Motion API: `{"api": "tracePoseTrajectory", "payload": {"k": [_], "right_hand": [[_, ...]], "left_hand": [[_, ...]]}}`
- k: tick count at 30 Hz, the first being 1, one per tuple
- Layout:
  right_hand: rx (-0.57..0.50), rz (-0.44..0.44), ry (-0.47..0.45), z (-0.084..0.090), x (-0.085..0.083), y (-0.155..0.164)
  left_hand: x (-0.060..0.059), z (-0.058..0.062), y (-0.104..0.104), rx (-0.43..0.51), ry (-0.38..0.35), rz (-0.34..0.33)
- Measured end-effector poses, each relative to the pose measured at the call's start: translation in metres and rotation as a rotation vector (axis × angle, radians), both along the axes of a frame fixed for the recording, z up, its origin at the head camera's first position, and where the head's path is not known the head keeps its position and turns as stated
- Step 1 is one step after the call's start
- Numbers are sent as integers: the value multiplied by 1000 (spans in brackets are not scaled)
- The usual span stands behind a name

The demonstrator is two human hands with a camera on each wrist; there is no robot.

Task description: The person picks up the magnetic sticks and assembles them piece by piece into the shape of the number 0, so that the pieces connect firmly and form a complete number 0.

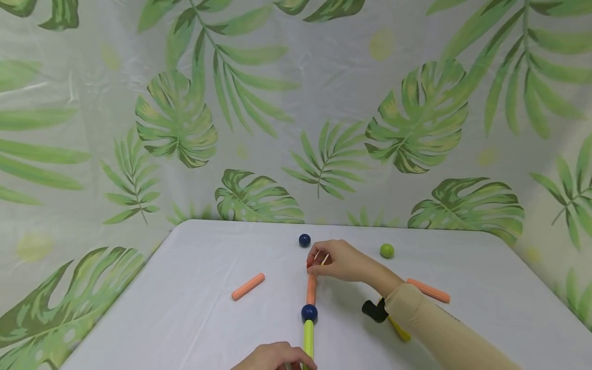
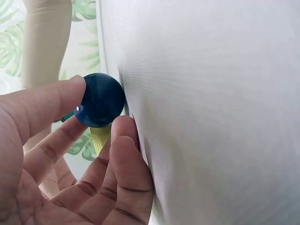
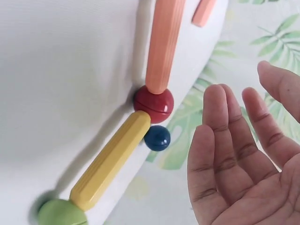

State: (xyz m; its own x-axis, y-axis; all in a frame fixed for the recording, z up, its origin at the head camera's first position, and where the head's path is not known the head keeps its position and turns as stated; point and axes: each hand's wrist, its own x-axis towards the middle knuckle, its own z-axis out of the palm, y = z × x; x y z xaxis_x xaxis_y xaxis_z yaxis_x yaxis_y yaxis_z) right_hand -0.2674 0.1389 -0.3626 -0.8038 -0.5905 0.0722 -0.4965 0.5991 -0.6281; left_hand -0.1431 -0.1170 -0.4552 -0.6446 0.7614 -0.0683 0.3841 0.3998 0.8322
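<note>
A chain of sticks and balls runs along the table's middle: a yellow-green stick (image 1: 308, 335), a navy ball (image 1: 309, 312), an orange stick (image 1: 312, 290) and a red ball (image 3: 153, 104). From the red ball a yellow stick (image 3: 110, 159) leads to a green ball (image 3: 62, 213). My right hand (image 1: 344, 261) hovers at the red ball; in the right wrist view its loosely spread fingers stand apart from it. At the near end, my left hand (image 1: 277, 355) pinches a dark blue ball (image 2: 100, 100) between thumb and finger, with the yellow-green stick behind it.
Loose on the white table (image 1: 208, 257) are an orange stick (image 1: 248, 286) at left, another orange stick (image 1: 428, 291) at right, a navy ball (image 1: 304, 240) at the back and a green ball (image 1: 387, 251). A toy hammer (image 1: 375, 311) lies partly under my right forearm.
</note>
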Motion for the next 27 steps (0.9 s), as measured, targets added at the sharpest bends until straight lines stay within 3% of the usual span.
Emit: {"api": "tracePoseTrajectory", "payload": {"k": [2, 5, 11, 19, 27], "right_hand": [[5, 5, -12, 1, -6, -6], [16, 7, -40, 1, -13, -15], [56, 19, -81, -1, -25, -36], [121, 66, -103, -3, -32, -65], [233, 62, -118, -10, -39, -90]], "left_hand": [[5, 10, 1, 13, 7, 4], [8, 17, 2, 26, -10, 13], [10, 15, 1, 53, -100, 52], [6, 8, -2, 65, -80, 28], [8, 13, -1, 58, -99, 38]]}}
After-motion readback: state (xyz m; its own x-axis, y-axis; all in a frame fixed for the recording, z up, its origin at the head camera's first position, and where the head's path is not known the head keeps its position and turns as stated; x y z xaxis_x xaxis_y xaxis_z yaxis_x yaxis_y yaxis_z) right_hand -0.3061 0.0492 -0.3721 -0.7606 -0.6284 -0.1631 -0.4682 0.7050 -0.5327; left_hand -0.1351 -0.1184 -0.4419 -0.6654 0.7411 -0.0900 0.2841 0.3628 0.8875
